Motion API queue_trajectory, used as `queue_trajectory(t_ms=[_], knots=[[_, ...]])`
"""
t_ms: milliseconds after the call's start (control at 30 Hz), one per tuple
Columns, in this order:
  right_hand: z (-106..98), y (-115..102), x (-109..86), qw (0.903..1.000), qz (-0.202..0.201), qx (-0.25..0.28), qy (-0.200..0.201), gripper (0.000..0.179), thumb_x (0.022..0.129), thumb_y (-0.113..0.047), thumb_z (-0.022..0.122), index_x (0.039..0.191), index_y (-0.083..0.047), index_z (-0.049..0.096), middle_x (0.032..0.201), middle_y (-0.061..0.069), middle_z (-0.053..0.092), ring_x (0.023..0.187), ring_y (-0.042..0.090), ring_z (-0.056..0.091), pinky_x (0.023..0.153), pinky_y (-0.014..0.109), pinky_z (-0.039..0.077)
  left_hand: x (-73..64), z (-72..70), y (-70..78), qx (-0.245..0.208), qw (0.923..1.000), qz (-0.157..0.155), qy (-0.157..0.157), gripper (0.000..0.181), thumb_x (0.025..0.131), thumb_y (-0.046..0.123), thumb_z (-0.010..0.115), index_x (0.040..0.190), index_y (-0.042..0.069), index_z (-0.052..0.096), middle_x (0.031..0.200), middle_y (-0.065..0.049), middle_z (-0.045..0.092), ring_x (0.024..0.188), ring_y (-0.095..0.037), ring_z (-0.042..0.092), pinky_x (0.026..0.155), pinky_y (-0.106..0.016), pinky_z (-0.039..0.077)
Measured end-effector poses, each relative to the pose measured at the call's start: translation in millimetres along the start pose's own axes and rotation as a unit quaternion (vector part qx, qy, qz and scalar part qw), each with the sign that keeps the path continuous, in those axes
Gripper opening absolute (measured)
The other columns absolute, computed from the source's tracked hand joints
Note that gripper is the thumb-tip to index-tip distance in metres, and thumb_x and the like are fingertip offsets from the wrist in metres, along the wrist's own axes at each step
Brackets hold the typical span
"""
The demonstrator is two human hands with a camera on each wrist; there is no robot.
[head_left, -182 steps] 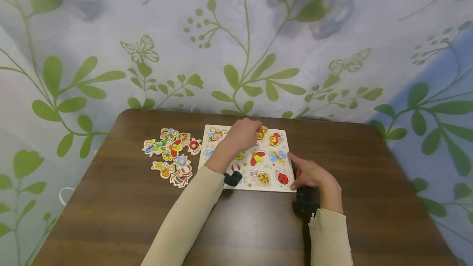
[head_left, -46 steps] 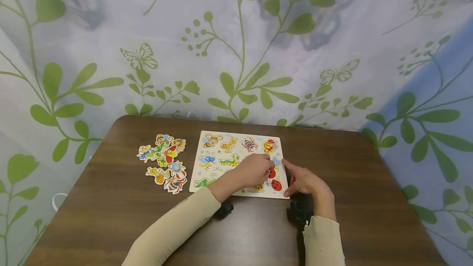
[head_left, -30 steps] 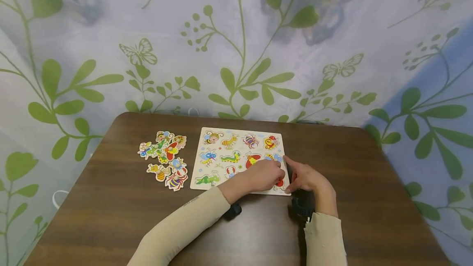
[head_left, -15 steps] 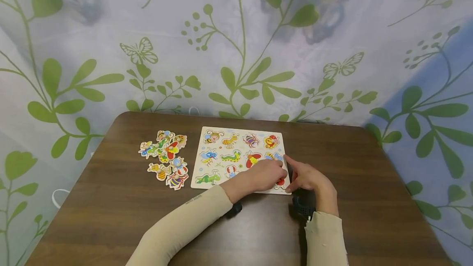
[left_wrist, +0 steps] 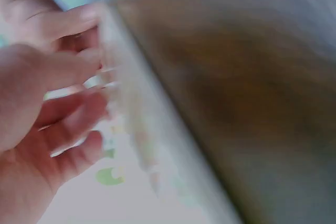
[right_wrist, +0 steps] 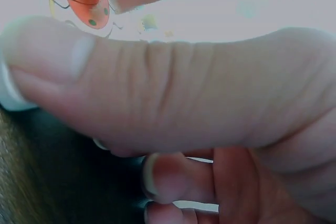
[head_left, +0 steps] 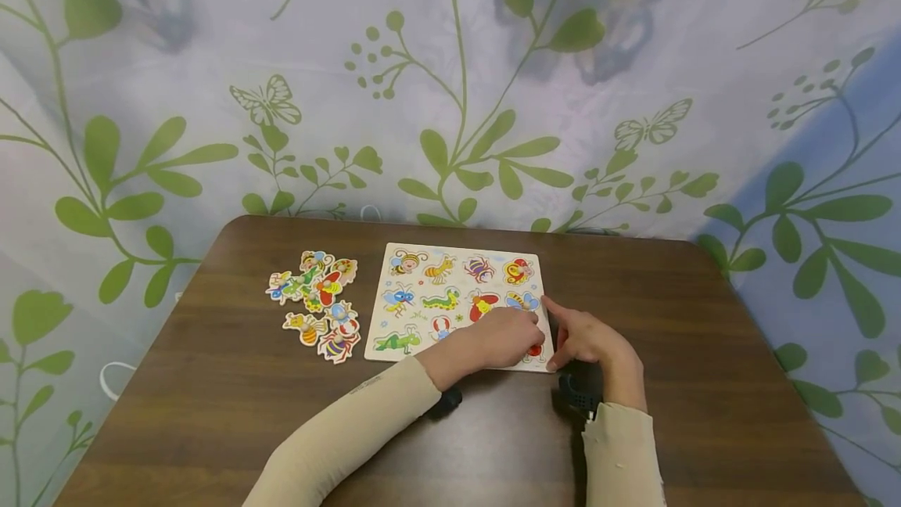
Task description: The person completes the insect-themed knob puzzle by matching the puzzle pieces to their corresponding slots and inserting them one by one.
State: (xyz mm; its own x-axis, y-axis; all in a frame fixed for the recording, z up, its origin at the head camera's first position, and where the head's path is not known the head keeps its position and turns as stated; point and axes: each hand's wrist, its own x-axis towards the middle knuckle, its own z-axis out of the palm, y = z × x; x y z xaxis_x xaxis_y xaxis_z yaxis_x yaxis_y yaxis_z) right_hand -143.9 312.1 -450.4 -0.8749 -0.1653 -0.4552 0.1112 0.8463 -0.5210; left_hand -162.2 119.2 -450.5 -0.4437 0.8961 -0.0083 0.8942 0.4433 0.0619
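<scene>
A pale puzzle board [head_left: 408, 321] printed with insects lies on the table. My left hand [head_left: 498, 337] reaches over its lower right part, fingertips bunched together at a red ladybug puzzle piece [right_wrist: 88, 1]. In the right wrist view those fingertips pinch at the top of the ladybug, covering part of it. My right hand [head_left: 591, 341] is at the board's right side. Its straight index finger touches the right edge and its thumb [right_wrist: 136, 87] lies at the lower right corner, with the other fingers bent below. The left wrist view is blurred.
Left of the board, several loose insect puzzle pieces [head_left: 327, 288] lie in an overlapping pile on the brown wooden table [head_left: 676, 350]. A dark wrist device [head_left: 580, 396] sits under the right wrist. Behind the table hangs a leaf-patterned cloth [head_left: 450, 84].
Since the oldest frame, the ladybug piece has left the pile and my left hand has moved from the board's top to its lower right. Over the last second both hands barely move.
</scene>
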Motion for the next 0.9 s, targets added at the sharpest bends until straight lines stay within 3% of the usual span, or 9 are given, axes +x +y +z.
queue_trajectory(t_ms=[67,167,333,500,633,733,800,900], knots=[[1.2,-0.6,1.9,1.0,0.0,-0.002,-0.002,0.117,0.062,-0.014,0.09,0.156,-0.021,0.021,0.076,0.007,0.059,0.069,0.019,0.053,0.067,0.032,0.042,-8.1,-6.6,-4.3,-0.02,0.9997,-0.014,-0.003,0.022,0.094,0.026,0.062,0.116,0.024,0.067,0.099,0.005,0.066,0.088,-0.011,0.062,0.073,-0.027,0.051],[2.6,-2.8,4.6,1.0,0.005,0.001,-0.007,0.118,0.062,-0.015,0.091,0.156,-0.023,0.02,0.077,0.007,0.059,0.069,0.02,0.053,0.066,0.032,0.042,-27.7,-20.8,-17.5,-0.063,0.9958,-0.065,0.014,0.032,0.096,0.03,0.06,0.128,0.025,0.061,0.112,0.005,0.067,0.1,-0.012,0.064,0.079,-0.031,0.053],[1.2,-5.0,5.4,0.9999,0.01,-0.005,-0.008,0.119,0.062,-0.019,0.091,0.156,-0.024,0.018,0.081,0.007,0.058,0.072,0.02,0.051,0.067,0.032,0.04,-71.2,-47.6,-55.9,-0.117,0.9745,-0.185,0.048,0.036,0.097,0.028,0.059,0.132,0.021,0.059,0.125,0.001,0.066,0.112,-0.017,0.064,0.087,-0.038,0.053],[-2.1,-0.7,1.2,0.9999,0.011,-0.013,0.0,0.119,0.062,-0.019,0.091,0.157,-0.02,0.018,0.079,0.007,0.057,0.071,0.02,0.05,0.066,0.032,0.039,-116.0,-57.5,-105.7,-0.128,0.9394,-0.308,0.078,0.035,0.096,0.027,0.061,0.129,0.017,0.06,0.117,-0.007,0.069,0.102,-0.025,0.067,0.081,-0.045,0.053],[-2.1,1.5,-0.1,0.9998,0.015,-0.012,-0.008,0.118,0.063,-0.02,0.09,0.157,-0.021,0.018,0.08,0.006,0.057,0.072,0.019,0.051,0.066,0.032,0.039,-156.3,-49.8,-144.0,-0.124,0.8974,-0.413,0.092,0.034,0.095,0.025,0.062,0.127,0.013,0.062,0.117,-0.012,0.069,0.098,-0.037,0.066,0.079,-0.052,0.052],[-1.7,1.4,0.5,0.9997,0.015,-0.01,-0.014,0.118,0.063,-0.021,0.09,0.157,-0.021,0.017,0.081,0.007,0.058,0.072,0.02,0.051,0.066,0.032,0.039,-180.5,-41.1,-165.3,-0.134,0.8697,-0.467,0.086,0.036,0.093,0.024,0.063,0.127,0.011,0.062,0.118,-0.014,0.068,0.1,-0.042,0.065,0.081,-0.056,0.051],[-1.7,1.3,1.3,0.9997,0.018,-0.011,-0.015,0.118,0.063,-0.022,0.09,0.157,-0.022,0.017,0.081,0.007,0.057,0.073,0.02,0.051,0.066,0.032,0.039,-190.4,-36.4,-174.4,-0.145,0.8579,-0.486,0.084,0.036,0.093,0.023,0.061,0.127,0.01,0.062,0.117,-0.015,0.068,0.1,-0.042,0.064,0.08,-0.056,0.051],[-2.4,1.3,2.6,0.9997,0.013,-0.015,-0.015,0.119,0.064,-0.023,0.09,0.157,-0.021,0.017,0.081,0.007,0.057,0.072,0.02,0.051,0.066,0.032,0.038,-197.7,-30.3,-181.7,-0.155,0.8498,-0.497,0.082,0.034,0.092,0.023,0.06,0.124,0.01,0.064,0.112,-0.015,0.069,0.095,-0.04,0.065,0.075,-0.053,0.051]])
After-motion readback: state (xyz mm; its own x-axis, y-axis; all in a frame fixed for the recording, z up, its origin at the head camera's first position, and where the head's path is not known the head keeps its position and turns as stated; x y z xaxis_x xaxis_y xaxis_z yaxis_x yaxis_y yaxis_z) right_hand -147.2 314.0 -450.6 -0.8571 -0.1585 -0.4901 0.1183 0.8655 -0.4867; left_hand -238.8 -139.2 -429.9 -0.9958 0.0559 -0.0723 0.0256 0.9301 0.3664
